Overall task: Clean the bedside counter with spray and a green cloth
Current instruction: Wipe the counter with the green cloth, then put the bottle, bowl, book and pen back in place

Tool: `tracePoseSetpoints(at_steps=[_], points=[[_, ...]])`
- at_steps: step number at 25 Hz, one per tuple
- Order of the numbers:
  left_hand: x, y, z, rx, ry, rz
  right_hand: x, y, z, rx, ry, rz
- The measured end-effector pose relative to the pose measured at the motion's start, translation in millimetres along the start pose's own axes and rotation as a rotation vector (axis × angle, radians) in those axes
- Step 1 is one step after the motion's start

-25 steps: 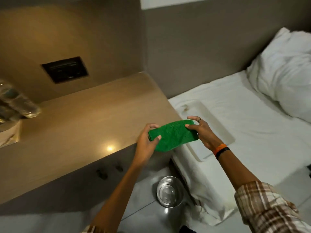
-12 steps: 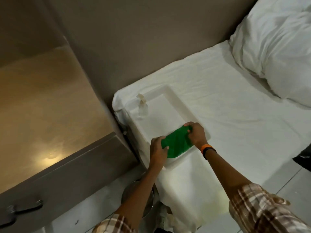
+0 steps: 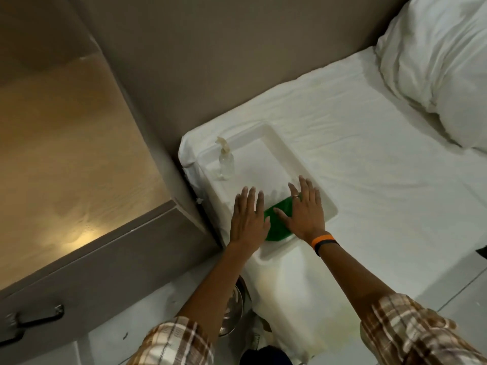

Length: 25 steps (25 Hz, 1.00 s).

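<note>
Cloth (image 3: 279,219) sits folded in the near end of the white tray (image 3: 279,143), close to its near edge, mostly covered by both palms. Left hand (image 3: 249,219) lies flat on its left side, right hand (image 3: 307,210) flat on its right side; fingers of both splayed and straight, not curled around anything. Looks like a press-flat, not a grasp.

Spray (image 3: 226,160) stands upright in the tray's far left corner, well apart from the cloth, untouched. Tray rests on the bed (image 3: 369,154) at its corner nearest the counter (image 3: 66,154). Counter top shows bare in what's visible, with a lamp glare near its front edge.

My read: cloth is being parked or smoothed in the tray, hard to say which. Doing it well:
- Keep pressure even through both palms so the fold stays square and doesn't slide toward the near rim.
- Tray is on soft bedding, so push straight down, lightly. Leaning on the near end could tip it and topple the spray.
- Lift both hands straight up when letting go so the fabric doesn't drag along.
- If spray comes next, reach across with the left hand, nearer to that corner, and leave the right steadying the tray.

Bowl (image 3: 234,309) on the floor beside the bed: mind it when stepping toward the counter.
</note>
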<state>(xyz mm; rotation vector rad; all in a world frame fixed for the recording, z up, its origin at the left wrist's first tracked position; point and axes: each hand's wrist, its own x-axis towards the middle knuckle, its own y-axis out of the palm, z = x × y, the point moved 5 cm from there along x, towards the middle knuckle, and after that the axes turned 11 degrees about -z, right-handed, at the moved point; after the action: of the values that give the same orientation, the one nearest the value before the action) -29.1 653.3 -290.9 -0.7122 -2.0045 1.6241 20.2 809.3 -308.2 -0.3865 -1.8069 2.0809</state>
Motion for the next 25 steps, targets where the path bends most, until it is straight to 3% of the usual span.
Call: tracePoseSetpoints(at_steps=[3,8,10,14,20,25], points=[[-2.7,-85.8,14.6,-0.027,0.006,-0.227,4.5,-72.4,42.6,0.005,-0.092,-0.164],[-26.1,-245.4,34.1,-0.066,-0.018,-0.444,-0.4,-210.6,148.9,0.059,-0.294,-0.344],[-38.3,-289.1,36.8,-0.087,-0.005,-0.533,-2.7,-244.6,190.9,0.086,-0.374,-0.4],[-83.2,-359.9,102.4,-0.034,-0.149,-0.703,-13.0,-288.1,282.6,0.143,-0.47,-0.453],[-203.3,-389.6,263.6,0.177,-0.403,-0.615,-50.0,-282.2,423.9,0.167,-0.608,-0.464],[-305.0,-384.2,398.6,0.18,-0.606,-0.464,-97.5,-235.8,572.5,0.278,-0.678,-0.326]])
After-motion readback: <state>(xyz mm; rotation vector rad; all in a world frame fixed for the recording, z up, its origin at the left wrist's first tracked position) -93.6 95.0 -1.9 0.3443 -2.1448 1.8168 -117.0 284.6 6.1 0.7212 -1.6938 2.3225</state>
